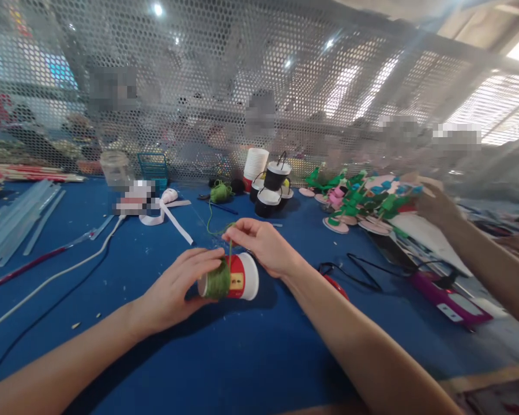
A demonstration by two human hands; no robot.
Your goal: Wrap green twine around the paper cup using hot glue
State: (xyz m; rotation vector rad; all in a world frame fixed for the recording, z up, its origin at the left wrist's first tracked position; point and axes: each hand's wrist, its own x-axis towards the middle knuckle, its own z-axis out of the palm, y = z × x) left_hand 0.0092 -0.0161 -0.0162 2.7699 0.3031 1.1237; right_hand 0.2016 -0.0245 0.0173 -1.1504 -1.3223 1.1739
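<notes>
My left hand [177,291] grips a small paper cup [241,278] held on its side above the blue table [155,357]. The cup is white and red, and green yarn [218,281] is wound around its bottom end. My right hand [262,242] pinches a strand of the green yarn just above the cup. The strand runs back across the table to a green yarn ball [219,191].
Black-wrapped cups [271,187] and a white cup stack [255,163] stand at the back by a perforated screen [259,86]. Green and pink craft pieces [354,202], a purple tool [447,300], cables, white ribbon [168,210] and clear sticks [12,216] lie around. Another person's arm [480,253] reaches in at right.
</notes>
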